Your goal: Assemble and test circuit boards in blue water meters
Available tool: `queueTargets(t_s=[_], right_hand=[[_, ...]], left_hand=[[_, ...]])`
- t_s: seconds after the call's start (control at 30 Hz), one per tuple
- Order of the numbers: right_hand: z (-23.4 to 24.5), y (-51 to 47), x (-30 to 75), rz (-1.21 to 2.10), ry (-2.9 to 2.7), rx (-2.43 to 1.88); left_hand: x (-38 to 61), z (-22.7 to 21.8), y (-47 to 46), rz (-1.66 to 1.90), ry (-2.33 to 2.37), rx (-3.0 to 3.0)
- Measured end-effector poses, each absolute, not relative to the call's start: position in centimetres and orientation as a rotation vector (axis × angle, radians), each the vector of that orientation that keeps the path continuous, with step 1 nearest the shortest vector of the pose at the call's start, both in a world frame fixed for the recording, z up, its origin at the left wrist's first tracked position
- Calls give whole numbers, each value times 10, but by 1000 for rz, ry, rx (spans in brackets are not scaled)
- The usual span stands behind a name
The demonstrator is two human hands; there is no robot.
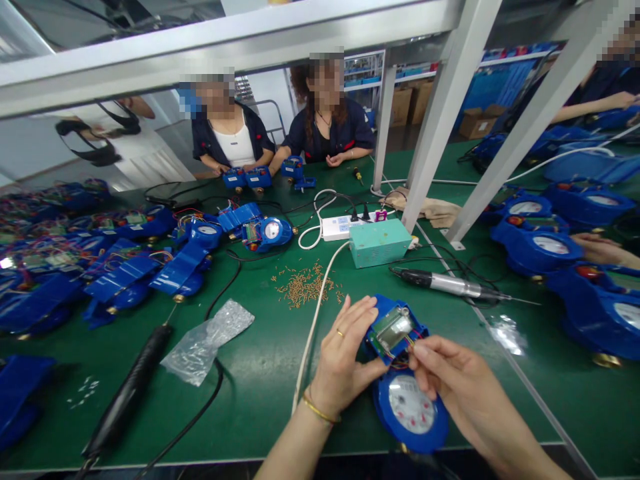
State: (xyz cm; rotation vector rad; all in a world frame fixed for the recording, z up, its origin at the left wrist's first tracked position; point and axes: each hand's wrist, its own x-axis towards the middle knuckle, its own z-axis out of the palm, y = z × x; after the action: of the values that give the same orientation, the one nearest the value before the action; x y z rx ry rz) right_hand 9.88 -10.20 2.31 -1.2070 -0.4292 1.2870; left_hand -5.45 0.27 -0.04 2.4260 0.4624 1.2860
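Observation:
A blue water meter (413, 410) lies on the green table mat (270, 373) close to the front edge, its round white dial facing up. Above the dial sits its blue electronics housing (395, 330) with a small display and coloured wires. My left hand (345, 360) grips the housing's left side, fingers curled round it, a ring and a gold bracelet showing. My right hand (450, 380) pinches the housing's right edge where the wires run, thumb and fingers closed.
An electric screwdriver (450, 285) lies right of a teal box (380, 242); a pile of small brass screws (305, 287) and a white cable (315, 320) lie ahead. A black screwdriver (127, 393), a plastic bag (207, 340) and several blue meters (125, 267) lie at left. Two people sit opposite; a person's hand (603, 248) rests at right.

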Motion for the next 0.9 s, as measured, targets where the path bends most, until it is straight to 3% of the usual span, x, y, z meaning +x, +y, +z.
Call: queueTargets(t_s=[0.9], right_hand=[[10, -108, 97, 1124, -579, -1318]], left_hand=[[-57, -9, -3, 1290, 536, 2251]])
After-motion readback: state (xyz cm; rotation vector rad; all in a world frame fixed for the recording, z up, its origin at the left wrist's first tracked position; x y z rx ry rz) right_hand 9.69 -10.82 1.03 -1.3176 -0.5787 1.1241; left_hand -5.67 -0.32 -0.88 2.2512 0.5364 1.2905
